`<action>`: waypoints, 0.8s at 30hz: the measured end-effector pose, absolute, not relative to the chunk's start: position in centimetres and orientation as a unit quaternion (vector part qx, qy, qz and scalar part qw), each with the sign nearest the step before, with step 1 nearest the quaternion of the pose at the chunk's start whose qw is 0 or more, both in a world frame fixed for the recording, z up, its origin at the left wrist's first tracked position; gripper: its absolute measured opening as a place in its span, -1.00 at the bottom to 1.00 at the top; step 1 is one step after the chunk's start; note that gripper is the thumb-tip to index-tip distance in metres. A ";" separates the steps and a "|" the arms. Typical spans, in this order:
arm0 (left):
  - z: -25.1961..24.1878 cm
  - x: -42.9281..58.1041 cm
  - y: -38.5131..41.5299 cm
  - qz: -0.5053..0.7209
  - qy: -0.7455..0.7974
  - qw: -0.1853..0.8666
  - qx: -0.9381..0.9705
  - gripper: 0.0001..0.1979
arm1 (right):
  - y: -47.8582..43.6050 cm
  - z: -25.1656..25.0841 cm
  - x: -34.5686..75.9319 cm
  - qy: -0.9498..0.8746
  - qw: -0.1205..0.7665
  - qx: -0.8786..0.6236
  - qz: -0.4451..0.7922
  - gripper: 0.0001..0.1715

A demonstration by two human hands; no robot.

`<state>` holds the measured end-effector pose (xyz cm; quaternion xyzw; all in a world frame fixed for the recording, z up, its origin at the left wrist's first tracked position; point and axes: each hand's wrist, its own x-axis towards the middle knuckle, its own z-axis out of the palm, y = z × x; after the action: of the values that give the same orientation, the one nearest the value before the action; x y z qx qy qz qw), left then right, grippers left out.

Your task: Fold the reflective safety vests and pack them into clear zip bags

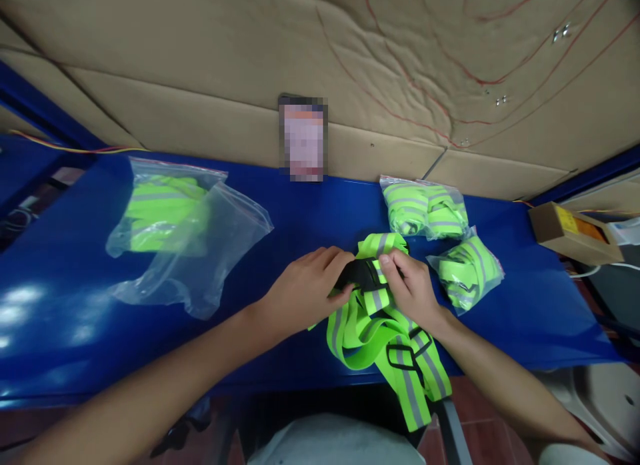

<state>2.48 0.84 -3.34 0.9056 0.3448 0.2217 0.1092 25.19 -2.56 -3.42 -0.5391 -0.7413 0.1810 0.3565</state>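
Note:
A neon-yellow reflective strap [350, 338] with a grey stripe lies in loops at the front of the blue table, two ends hanging over the edge. My left hand [305, 288] grips a black part [363, 273] of it, perhaps a buckle, between thumb and fingers. Close by, my right hand [410, 285] pinches the yellow webbing beside that black part. Black rectangular slider buckles [401, 357] sit on the strap near the table edge. The fingers hide some of the black part.
On the left of the blue table [260, 208], a clear bag [167, 215] of yellow straps lies by another clear bag [200, 285]. More bagged straps [425, 208] and a single bag [470, 271] are at right. A cardboard box [575, 231] and a blurred-out upright object [303, 139] stand farther back.

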 end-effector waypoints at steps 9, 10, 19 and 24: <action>-3.3 1.6 1.3 0.227 0.284 -0.064 0.929 -0.86 | -2.5 -2.6 25.5 -0.855 0.200 -0.451 0.162 -0.20; -3.3 1.5 1.5 0.225 0.281 -0.067 0.931 -0.85 | -2.5 -2.6 25.5 -0.863 0.183 -0.447 0.145 -0.16; -3.0 0.1 3.4 0.183 0.346 -0.019 0.920 -0.83 | -1.9 -2.4 27.0 -0.856 0.151 -0.494 -0.021 -0.35; -0.6 -2.5 5.6 0.376 0.388 0.042 0.840 -0.72 | -1.1 -1.5 29.2 -0.770 0.290 -0.566 -0.048 -0.28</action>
<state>-2.47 5.62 -0.60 0.8404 0.3882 0.3759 0.0418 29.24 -1.08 -1.54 -0.5657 -0.7704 -0.0478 0.2903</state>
